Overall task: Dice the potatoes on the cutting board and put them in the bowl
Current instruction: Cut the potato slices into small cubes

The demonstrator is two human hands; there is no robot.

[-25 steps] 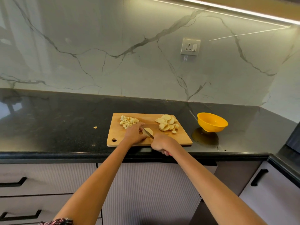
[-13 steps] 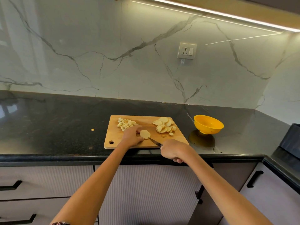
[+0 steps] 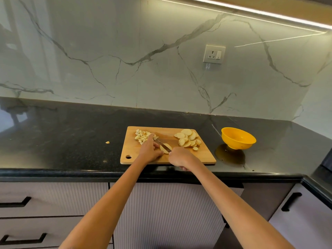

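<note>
The board (image 3: 143, 157) is a pale wooden rectangle with rounded corners and a hanging hole at its near left corner. It lies on a black, glossy, speckled counter (image 3: 71, 133), its near edge just short of the counter's front lip.

On the board's middle, a little toward its near edge, lies one flat, oval potato slice (image 3: 164, 149). The left hand (image 3: 150, 151) steadies it from the board's left half, thumb touching the slice's near left edge, forefinger stretched straight toward the far left corner; how the other fingers lie I cannot tell. The right hand (image 3: 179, 157), over the board's near edge, is curled tight around the handle of a knife (image 3: 162, 144), whose thin steel blade lies slantwise across the slice, tip pointing to the far left corner.

At that far left corner sits a heap of small, pale dice (image 3: 143, 136) (lumpy, irregular cubes). On the board's right half lies a loose overlapping pile of round slices (image 3: 187, 140), some with tan skin at the rim.

Right of the board, well apart from it, stands a smooth yellow bowl (image 3: 238, 139), mirrored in the counter. Left of the board, one stray bit (image 3: 107, 142) lies on open counter. Behind the board the counter runs bare to a veined marble wall (image 3: 125, 60).
</note>
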